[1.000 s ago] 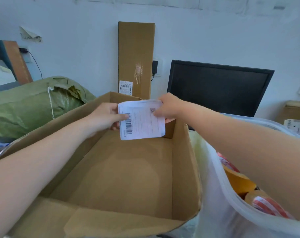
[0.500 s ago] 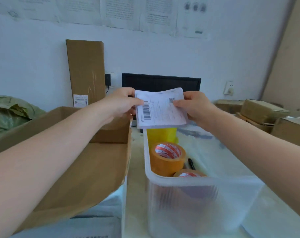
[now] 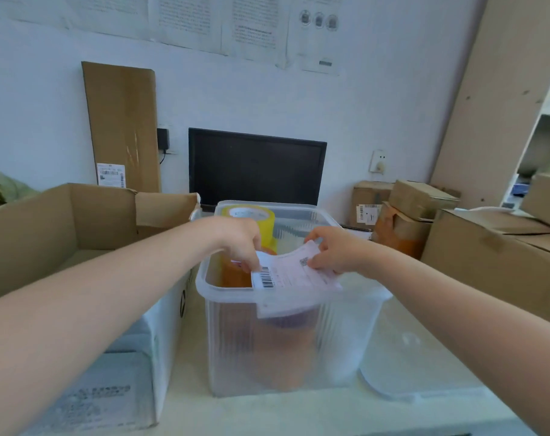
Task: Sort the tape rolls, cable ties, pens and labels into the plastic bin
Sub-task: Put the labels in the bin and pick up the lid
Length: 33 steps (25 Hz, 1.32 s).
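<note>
A clear plastic bin [image 3: 286,350] stands on the table in front of me. Both hands hold a white barcode label sheet [image 3: 291,278] inside the bin's opening, its lower edge dipping behind the front wall. My left hand [image 3: 240,242] pinches the sheet's upper left corner, my right hand [image 3: 333,251] its upper right. A yellow tape roll [image 3: 251,218] stands at the back of the bin, and brown tape rolls [image 3: 233,273] show under my left hand and through the ribbed wall.
An open cardboard box [image 3: 79,221] sits left of the bin, touching it. A dark monitor [image 3: 256,168] and a tall flat carton [image 3: 123,121] stand against the wall. Taped parcels [image 3: 402,221] and larger cartons [image 3: 493,256] crowd the right. The clear lid [image 3: 405,366] lies beside the bin.
Both hands carried the label sheet from the cardboard box rightward over the bin, then lowered it into the bin's opening. My view turned right with them.
</note>
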Each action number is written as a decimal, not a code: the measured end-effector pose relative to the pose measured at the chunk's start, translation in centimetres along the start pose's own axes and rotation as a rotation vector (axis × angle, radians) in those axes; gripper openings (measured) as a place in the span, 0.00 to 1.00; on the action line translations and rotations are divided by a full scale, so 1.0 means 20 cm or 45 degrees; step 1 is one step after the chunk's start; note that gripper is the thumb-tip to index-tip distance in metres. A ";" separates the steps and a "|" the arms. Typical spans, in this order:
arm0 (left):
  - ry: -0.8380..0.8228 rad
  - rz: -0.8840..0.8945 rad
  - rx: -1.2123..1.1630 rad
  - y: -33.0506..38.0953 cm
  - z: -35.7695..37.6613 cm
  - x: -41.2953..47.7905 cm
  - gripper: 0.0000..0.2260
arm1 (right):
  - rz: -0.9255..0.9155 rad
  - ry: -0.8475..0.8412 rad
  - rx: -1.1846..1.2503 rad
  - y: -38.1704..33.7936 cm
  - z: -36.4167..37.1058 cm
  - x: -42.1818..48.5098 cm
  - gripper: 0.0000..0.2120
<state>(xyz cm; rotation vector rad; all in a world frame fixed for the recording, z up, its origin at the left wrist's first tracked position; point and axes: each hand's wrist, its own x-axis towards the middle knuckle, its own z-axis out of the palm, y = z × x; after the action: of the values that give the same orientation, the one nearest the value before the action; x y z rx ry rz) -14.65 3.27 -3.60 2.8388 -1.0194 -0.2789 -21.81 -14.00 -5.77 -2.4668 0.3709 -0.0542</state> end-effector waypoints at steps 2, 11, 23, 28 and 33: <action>-0.027 -0.038 0.096 0.02 0.03 -0.01 0.20 | 0.046 -0.132 -0.034 0.01 0.02 -0.02 0.18; 0.073 -0.010 0.053 0.09 -0.02 -0.07 0.21 | -0.063 -0.094 -0.010 -0.05 -0.15 -0.09 0.16; 0.445 0.365 -0.565 0.32 -0.18 0.66 0.13 | -0.214 0.349 0.439 0.24 -0.48 0.49 0.09; 0.320 0.359 -0.560 0.38 -0.18 1.08 0.12 | -0.077 0.306 0.479 0.44 -0.62 0.79 0.11; 0.052 0.270 -0.720 0.49 -0.16 1.19 0.12 | 0.217 0.165 0.549 0.56 -0.72 0.80 0.12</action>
<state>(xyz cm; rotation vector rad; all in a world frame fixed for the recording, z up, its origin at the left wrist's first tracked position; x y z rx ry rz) -1.94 -19.32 -2.13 2.2082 -1.0242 -0.4099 -11.18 -35.48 -1.81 -2.0050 0.5604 -0.2013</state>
